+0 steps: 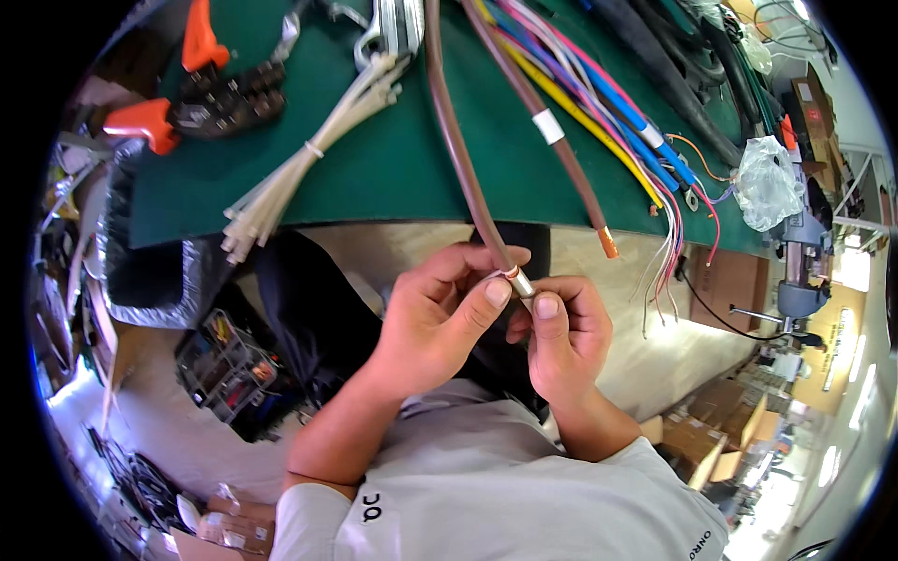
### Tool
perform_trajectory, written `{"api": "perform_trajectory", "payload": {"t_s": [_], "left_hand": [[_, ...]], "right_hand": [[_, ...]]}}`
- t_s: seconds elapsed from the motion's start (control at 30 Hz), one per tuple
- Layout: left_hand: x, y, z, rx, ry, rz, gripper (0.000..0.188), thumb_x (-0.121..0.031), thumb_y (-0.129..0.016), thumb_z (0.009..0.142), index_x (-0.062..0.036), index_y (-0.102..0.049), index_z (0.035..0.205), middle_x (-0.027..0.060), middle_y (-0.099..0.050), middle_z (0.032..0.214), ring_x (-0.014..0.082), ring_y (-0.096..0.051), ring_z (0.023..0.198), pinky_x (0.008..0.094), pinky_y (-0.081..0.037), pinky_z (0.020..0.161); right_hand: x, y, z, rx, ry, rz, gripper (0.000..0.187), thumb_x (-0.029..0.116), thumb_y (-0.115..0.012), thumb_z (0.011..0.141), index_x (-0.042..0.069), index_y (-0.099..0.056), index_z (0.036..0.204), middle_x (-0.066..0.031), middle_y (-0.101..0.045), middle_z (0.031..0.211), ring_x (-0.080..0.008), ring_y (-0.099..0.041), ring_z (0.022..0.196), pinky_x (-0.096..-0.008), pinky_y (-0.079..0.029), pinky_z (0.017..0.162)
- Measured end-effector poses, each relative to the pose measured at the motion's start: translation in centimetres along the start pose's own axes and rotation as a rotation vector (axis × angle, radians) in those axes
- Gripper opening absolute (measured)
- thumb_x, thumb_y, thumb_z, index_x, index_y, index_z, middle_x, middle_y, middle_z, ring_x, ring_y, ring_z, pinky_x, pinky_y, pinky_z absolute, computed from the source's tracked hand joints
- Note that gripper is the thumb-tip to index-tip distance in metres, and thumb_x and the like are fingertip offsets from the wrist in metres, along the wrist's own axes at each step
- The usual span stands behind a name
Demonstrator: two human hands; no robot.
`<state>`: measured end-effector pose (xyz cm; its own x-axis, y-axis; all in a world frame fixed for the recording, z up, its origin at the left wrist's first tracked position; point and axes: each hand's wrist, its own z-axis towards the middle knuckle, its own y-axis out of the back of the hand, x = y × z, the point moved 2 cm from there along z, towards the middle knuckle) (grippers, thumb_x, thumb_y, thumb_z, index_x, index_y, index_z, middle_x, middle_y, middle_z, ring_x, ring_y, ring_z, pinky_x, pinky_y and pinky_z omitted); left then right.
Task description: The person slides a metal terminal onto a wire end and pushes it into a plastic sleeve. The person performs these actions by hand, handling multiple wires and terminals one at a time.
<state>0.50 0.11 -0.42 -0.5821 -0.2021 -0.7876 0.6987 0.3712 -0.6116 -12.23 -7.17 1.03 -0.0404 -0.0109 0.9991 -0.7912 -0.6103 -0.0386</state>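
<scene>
A thick brown cable (456, 140) runs down over the near edge of the green table, and a silver cable lug (523, 283) sits at its end. My left hand (440, 309) is closed around the cable end, thumb and fingers pinching it just by the lug. Thumb and fingertips of my right hand (564, 327) pinch the lug from the other side. To the right hangs a second brown cable (580, 182) with a white label and a stripped copper end. Beside it lies a bundle of blue, yellow, pink and white wires (617, 122).
Orange-handled crimping pliers (210, 98) and a bunch of pale cable ties (299, 168) lie on the green table (374, 192). A crumpled plastic bag (769, 182) is at the right. Below left stands a tool crate (229, 365); cardboard boxes (697, 435) stand on the floor.
</scene>
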Motion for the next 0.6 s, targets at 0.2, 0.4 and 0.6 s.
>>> {"api": "perform_trajectory", "payload": {"t_s": [0.2,0.4,0.6], "left_hand": [[0.5,0.4,-0.1,-0.104,0.019,0.000,0.016,-0.013,-0.059,0.097,-0.0003,-0.062,0.107,0.0043,-0.064,0.089,0.0080,-0.052,0.067,0.0214,-0.042,0.059],[-0.5,0.2,0.3,-0.106,0.081,0.007,0.014,-0.010,-0.056,0.095,-0.0003,-0.062,0.103,0.0017,-0.059,0.079,0.0090,-0.052,0.065,0.0224,-0.042,0.059],[0.1,-0.1,0.1,-0.153,0.031,0.047,0.015,-0.012,-0.056,0.096,-0.0011,-0.062,0.103,0.0025,-0.060,0.079,0.0095,-0.054,0.064,0.0237,-0.042,0.057]], "right_hand": [[0.6,-0.4,0.0,0.031,-0.002,0.024,0.017,0.016,-0.055,0.100,-0.001,-0.056,0.101,-0.0042,-0.061,0.079,-0.0074,-0.057,0.067,-0.0216,-0.048,0.059],[0.4,-0.9,0.0,0.035,0.020,0.037,0.016,0.015,-0.055,0.100,-0.001,-0.057,0.100,-0.0026,-0.059,0.074,-0.0063,-0.054,0.063,-0.0207,-0.045,0.057],[0.6,-0.3,-0.3,0.039,0.019,0.035,0.022,0.019,-0.055,0.101,-0.002,-0.057,0.102,-0.0020,-0.059,0.073,-0.0057,-0.052,0.063,-0.0206,-0.044,0.056]]}}
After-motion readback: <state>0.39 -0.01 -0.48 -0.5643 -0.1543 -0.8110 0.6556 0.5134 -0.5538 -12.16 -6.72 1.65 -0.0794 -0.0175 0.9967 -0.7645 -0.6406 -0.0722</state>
